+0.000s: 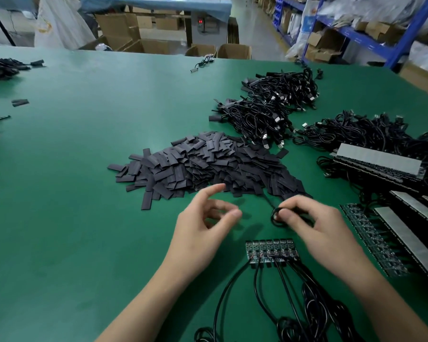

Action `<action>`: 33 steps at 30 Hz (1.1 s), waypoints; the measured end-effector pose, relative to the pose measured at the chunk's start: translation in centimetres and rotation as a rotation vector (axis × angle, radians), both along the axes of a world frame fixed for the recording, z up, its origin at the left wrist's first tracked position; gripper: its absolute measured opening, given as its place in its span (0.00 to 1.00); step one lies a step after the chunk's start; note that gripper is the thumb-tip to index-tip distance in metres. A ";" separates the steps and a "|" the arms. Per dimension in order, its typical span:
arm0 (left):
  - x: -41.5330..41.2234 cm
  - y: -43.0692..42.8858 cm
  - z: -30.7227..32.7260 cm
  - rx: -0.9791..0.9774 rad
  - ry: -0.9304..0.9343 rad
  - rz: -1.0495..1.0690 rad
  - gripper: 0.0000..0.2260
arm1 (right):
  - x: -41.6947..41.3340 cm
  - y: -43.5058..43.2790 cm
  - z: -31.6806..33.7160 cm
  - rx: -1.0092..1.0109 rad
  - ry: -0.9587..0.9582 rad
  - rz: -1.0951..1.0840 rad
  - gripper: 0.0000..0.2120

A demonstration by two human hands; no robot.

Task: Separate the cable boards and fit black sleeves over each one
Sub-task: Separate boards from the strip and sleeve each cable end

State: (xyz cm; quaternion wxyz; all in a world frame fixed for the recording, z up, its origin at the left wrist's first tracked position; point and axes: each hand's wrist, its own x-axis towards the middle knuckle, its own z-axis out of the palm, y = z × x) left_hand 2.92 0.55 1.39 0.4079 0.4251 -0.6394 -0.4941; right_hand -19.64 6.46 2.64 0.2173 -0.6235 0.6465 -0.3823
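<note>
Toward the near edge of the bench, my right hand pinches a black sleeve between thumb and curled fingers. The sleeve's round open end is turned toward my left hand. A thin black cable runs from the sleeve up toward the pile of sleeves just beyond my fingers. My left hand hovers beside it, holding nothing. Its index finger reaches forward, the other fingers are loosely bent, and the thumb stands apart from them. It touches neither the sleeve nor the bench, as far as I can tell.

Both forearms come in from the near edge, angled toward each other, wrists raised off the green surface.

Between my wrists lies a strip of boards, still joined side by side, and its leads trail back to the near edge in a loose tangle. Any print on the boards is too small to read.

Along the right edge lie more board panels. Tangled heaps of cables sit toward the far right corner.
</note>
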 end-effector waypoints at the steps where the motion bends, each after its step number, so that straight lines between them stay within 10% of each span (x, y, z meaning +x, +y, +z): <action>1: 0.1 0.0 -0.2 -0.099 -0.202 -0.032 0.19 | -0.3 -0.3 0.3 -0.022 -0.032 -0.045 0.05; 4: 0.0 0.5 -0.2 -0.341 -0.615 -0.166 0.21 | -1.2 -1.7 1.7 -0.102 -0.011 -0.113 0.08; 10: -0.1 0.7 -0.1 -0.336 -0.718 -0.284 0.29 | -2.9 -9.9 7.7 -0.170 0.226 -0.141 0.05; 17: -0.1 0.6 0.4 0.008 -0.310 -0.269 0.12 | -3.2 -21.7 13.4 -0.027 0.382 -0.215 0.19; 21: -0.2 0.5 0.6 0.247 0.022 -0.277 0.16 | -1.1 -15.5 10.3 -0.129 0.278 -0.117 0.14; 33: -0.3 0.7 0.9 0.299 0.169 -0.190 0.14 | 1.8 0.1 0.3 0.229 -0.318 0.210 0.02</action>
